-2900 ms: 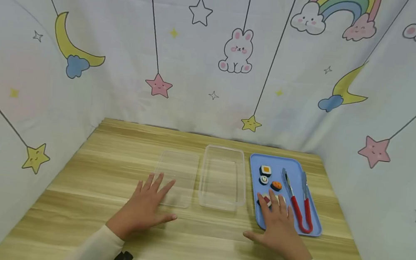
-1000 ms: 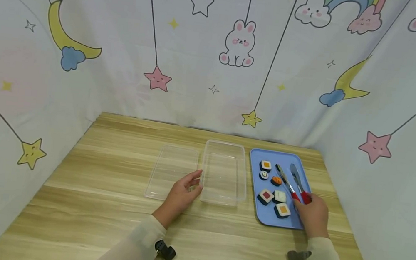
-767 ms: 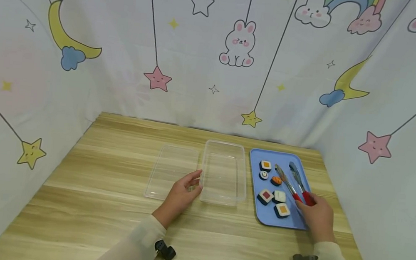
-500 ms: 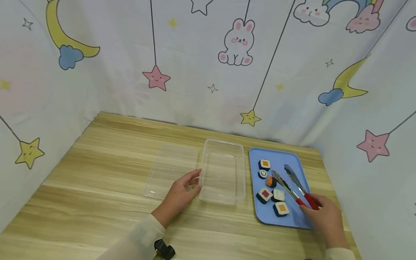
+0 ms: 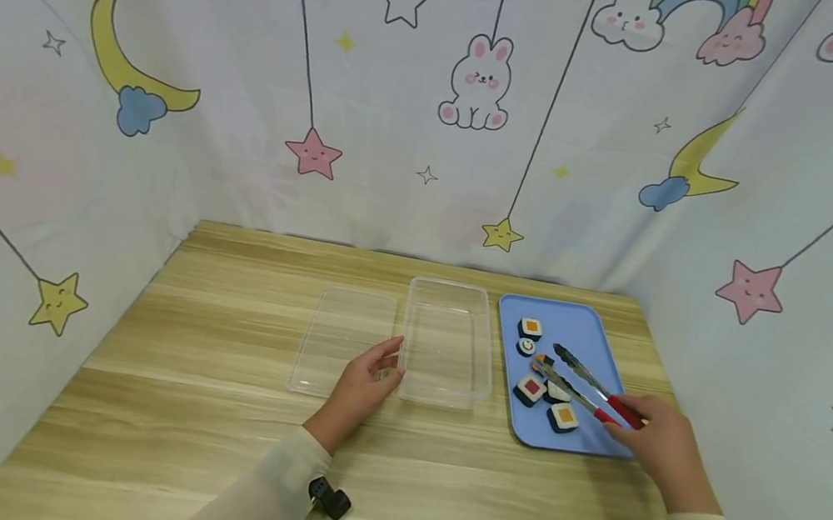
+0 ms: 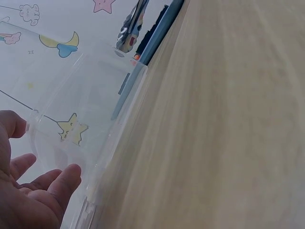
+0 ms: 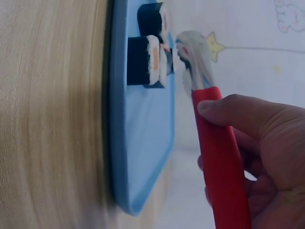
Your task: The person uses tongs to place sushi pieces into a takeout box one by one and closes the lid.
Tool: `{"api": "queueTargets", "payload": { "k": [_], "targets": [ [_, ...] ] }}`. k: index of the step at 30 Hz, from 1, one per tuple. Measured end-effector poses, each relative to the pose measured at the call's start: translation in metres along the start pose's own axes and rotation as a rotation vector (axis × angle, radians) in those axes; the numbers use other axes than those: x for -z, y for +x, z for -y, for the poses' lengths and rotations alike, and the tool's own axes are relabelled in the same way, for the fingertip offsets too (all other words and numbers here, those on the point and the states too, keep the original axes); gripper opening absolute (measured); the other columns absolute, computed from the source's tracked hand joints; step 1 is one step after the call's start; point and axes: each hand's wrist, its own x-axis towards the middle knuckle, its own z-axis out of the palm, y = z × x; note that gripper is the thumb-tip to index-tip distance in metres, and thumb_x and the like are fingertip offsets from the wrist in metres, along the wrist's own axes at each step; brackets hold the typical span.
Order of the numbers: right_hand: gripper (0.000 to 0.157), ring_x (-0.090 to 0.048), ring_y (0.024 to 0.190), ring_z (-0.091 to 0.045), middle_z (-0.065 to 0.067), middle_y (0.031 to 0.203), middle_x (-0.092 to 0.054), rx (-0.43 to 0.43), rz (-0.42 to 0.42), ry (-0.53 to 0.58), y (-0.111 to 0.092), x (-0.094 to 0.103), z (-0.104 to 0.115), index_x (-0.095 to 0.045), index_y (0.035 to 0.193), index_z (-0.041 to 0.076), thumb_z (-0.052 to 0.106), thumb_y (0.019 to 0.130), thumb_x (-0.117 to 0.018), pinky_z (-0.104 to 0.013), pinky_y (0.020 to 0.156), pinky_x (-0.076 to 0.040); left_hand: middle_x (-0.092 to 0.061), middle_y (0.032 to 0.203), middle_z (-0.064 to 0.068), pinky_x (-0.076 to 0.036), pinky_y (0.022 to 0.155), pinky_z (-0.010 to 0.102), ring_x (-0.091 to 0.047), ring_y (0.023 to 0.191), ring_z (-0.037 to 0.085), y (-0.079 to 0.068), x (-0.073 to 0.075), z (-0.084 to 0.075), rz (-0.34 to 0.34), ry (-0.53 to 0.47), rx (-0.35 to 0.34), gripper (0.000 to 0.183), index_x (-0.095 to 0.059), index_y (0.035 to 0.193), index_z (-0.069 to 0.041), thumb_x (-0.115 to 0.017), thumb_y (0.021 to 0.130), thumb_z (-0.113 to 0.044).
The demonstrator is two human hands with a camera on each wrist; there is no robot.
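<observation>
My right hand (image 5: 662,443) grips red-handled metal tongs (image 5: 625,411), their two arms spread apart over the front half of a blue tray (image 5: 587,322). One tip overlaps a small orange-topped sushi piece (image 5: 538,361), which sits tilted; the other tip is farther back. In the right wrist view, the thumb presses along the red handle (image 7: 219,157). My left hand (image 5: 367,379) rests at the left side of a clear plastic box (image 5: 487,346), fingers loosely bent, fingertips at its rim. In the left wrist view, the box wall (image 6: 95,109) shows beyond the fingers.
Around the orange piece lie more sushi pieces, among them one with a dark red centre (image 5: 529,390) and one with an orange centre (image 5: 563,418). Left of the box lies a clear lid (image 5: 337,332), partly behind my left hand. A printed curtain (image 5: 384,207) encloses the wooden table (image 5: 395,484).
My right hand has taken hold of the tongs by their handles, lifted and swung them left over the sushi. The orange piece has tipped. My left hand moved from the lid to the box's side.
</observation>
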Motion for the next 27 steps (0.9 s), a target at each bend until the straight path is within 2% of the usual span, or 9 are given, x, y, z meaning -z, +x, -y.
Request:
{"api": "queueTargets", "payload": {
  "k": [6, 13, 20, 27],
  "targets": [
    [0.042, -0.067, 0.088, -0.035, -0.018, 0.104, -0.073, 0.130, -0.043, -0.098, -0.005, 0.003, 0.011, -0.076, 0.116, -0.003, 0.013, 0.079, -0.090, -0.053, 0.076, -0.055, -0.054, 0.150, 0.019, -0.048, 0.106, 0.055, -0.057, 0.133, 0.037, 0.001, 0.001, 0.001, 0.016, 0.019, 0.002, 0.054, -0.052, 0.152, -0.005, -0.068, 0.100, -0.013],
    [0.035, -0.068, 0.089, -0.041, -0.020, 0.101, -0.073, 0.217, -0.056, -0.184, -0.003, 0.008, 0.023, -0.079, 0.107, -0.004, 0.010, 0.077, -0.089, -0.058, 0.077, -0.055, -0.055, 0.149, 0.020, -0.048, 0.105, 0.056, -0.058, 0.132, 0.037, 0.000, 0.001, 0.002, 0.009, 0.025, -0.002, 0.053, -0.052, 0.151, -0.005, -0.067, 0.100, -0.011],
    [0.033, -0.067, 0.078, -0.032, -0.013, 0.092, -0.071, 0.206, -0.042, -0.238, 0.006, 0.010, 0.030, -0.078, 0.106, -0.004, 0.009, 0.078, -0.088, -0.051, 0.068, -0.055, -0.055, 0.149, 0.021, -0.048, 0.105, 0.057, -0.058, 0.132, 0.039, -0.001, 0.000, 0.001, -0.006, 0.003, 0.006, 0.052, -0.053, 0.150, -0.004, -0.068, 0.100, -0.008],
    [0.032, -0.066, 0.075, -0.032, -0.012, 0.089, -0.070, 0.195, -0.066, -0.247, 0.011, 0.012, 0.030, -0.078, 0.105, -0.006, 0.007, 0.077, -0.088, -0.049, 0.064, -0.054, -0.053, 0.150, 0.024, -0.047, 0.105, 0.059, -0.056, 0.132, 0.043, 0.002, -0.002, 0.003, -0.025, -0.014, 0.018, 0.053, -0.053, 0.150, -0.002, -0.068, 0.099, -0.004]
  ]
}}
